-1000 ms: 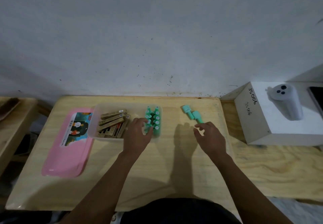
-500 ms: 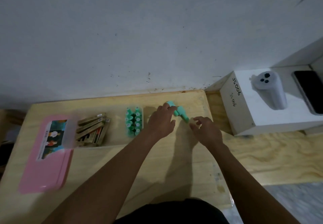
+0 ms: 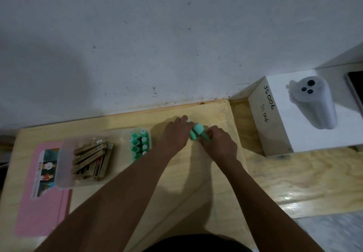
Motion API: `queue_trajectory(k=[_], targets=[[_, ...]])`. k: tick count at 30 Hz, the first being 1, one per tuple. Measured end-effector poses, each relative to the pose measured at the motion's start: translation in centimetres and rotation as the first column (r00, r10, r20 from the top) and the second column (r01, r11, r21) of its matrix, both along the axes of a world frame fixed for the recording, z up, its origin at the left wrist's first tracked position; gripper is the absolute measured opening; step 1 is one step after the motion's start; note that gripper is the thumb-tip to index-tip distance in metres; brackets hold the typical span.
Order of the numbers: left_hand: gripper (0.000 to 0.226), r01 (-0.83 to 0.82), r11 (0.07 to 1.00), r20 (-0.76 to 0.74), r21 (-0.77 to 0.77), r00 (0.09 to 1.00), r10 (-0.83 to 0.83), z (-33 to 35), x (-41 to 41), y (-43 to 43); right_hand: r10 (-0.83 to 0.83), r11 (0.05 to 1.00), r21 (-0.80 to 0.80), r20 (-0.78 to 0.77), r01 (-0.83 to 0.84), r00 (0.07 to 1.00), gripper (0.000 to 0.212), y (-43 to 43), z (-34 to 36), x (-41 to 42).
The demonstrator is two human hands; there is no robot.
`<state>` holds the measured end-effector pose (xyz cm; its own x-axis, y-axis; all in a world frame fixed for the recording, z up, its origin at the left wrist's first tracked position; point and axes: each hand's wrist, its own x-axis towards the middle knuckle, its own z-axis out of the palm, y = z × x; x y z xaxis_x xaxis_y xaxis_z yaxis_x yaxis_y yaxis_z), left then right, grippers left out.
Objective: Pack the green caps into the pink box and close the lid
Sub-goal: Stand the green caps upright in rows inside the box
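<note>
Two or three loose green caps (image 3: 197, 131) lie at the back of the wooden table, right of the box. My left hand (image 3: 174, 135) curls around them from the left, and my right hand (image 3: 220, 143) pinches them from the right. The open pale pink box (image 3: 64, 165) sits further left. Inside it at the right end stand several green caps (image 3: 138, 145) in two rows, and brown sticks (image 3: 92, 159) fill its left part. The flat pink lid (image 3: 39, 202), with a picture label, lies left of the box and partly under it.
A white carton (image 3: 294, 133) marked JS006 stands to the right on a lower wooden surface, with a pale grey device (image 3: 314, 104) on top and a dark phone (image 3: 356, 88) at the frame's edge. A grey wall runs along the table's back edge.
My left hand left the box and crossed right to the loose caps. My right hand moved forward onto them. Both hands have closed around the caps. The camera view shifted right.
</note>
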<state>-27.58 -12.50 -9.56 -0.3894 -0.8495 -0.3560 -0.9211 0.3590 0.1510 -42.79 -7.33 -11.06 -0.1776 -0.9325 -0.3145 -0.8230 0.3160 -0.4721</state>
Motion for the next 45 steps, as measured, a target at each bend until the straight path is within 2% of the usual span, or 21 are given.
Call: queue_trajectory(k=[3, 5, 9, 12, 14, 19, 21, 26, 31, 35, 42, 43, 45], targets=[[0.042, 0.024, 1.000, 0.030, 0.002, 0.999, -0.024, -0.2, 0.0, -0.3, 0.008, 1.000, 0.001, -0.024, -0.008, 1.000, 0.030, -0.3, 0.0, -0.3], [0.040, 0.000, 1.000, -0.004, 0.021, 1.000, 0.000, -0.2, 0.2, -0.4, -0.002, 1.000, 0.016, 0.013, 0.002, 1.000, 0.028, -0.4, 0.2, -0.6], [0.027, -0.134, 0.984, -0.237, 0.119, 0.959, 0.159, 0.4, 0.7, -0.1, -0.113, 0.993, -0.007, 0.110, 0.114, 0.988, 0.029, -0.6, 0.9, -1.3], [0.023, -0.272, 0.943, -0.422, 0.194, 0.844, 0.330, 1.2, 1.1, 0.6, -0.206, 0.973, -0.069, 0.150, 0.218, 0.967, 0.029, -0.4, 1.4, -1.9], [0.028, -0.334, 0.902, -0.476, 0.273, 0.768, 0.429, 2.2, 0.9, 1.1, -0.253, 0.955, -0.103, 0.207, 0.278, 0.945, 0.031, -0.1, 2.0, -2.1], [0.036, -0.369, 0.802, -0.590, 0.469, 0.545, 0.595, 5.4, 0.8, 2.7, -0.310, 0.919, -0.124, 0.355, 0.373, 0.882, 0.037, 0.8, 4.4, -1.7], [0.038, -0.386, 0.770, -0.616, 0.508, 0.462, 0.638, 6.8, 1.3, 3.5, -0.296, 0.916, -0.143, 0.386, 0.374, 0.874, 0.039, 1.3, 5.7, -1.4], [0.025, -0.368, 0.688, -0.665, 0.626, 0.209, 0.717, 10.0, 4.1, 5.5, -0.220, 0.931, -0.171, 0.441, 0.322, 0.870, 0.040, 2.6, 9.0, 0.1], [0.021, -0.318, 0.677, -0.696, 0.664, 0.068, 0.715, 12.0, 7.8, 7.7, -0.156, 0.943, -0.182, 0.500, 0.280, 0.852, 0.039, 3.6, 11.2, 2.8], [0.016, -0.325, 0.642, -0.694, 0.694, -0.068, 0.716, 12.6, 11.0, 9.2, -0.066, 0.954, -0.242, 0.414, 0.179, 0.908, 0.042, 4.3, 13.1, 5.8], [0.019, -0.387, 0.644, -0.721, 0.660, -0.085, 0.688, 13.0, 15.8, 11.2, 0.148, 0.956, -0.287, 0.314, -0.055, 0.938, 0.036, 5.5, 14.3, 10.3], [0.019, -0.402, 0.645, -0.725, 0.650, -0.077, 0.684, 12.8, 16.3, 11.3, 0.164, 0.952, -0.296, 0.284, -0.077, 0.945, 0.034, 5.7, 14.1, 10.8], [0.016, -0.471, 0.656, -0.745, 0.590, -0.003, 0.668, 12.2, 17.2, 11.4, 0.181, 0.946, -0.305, 0.209, -0.111, 0.961, 0.032, 6.2, 13.5, 11.9]])
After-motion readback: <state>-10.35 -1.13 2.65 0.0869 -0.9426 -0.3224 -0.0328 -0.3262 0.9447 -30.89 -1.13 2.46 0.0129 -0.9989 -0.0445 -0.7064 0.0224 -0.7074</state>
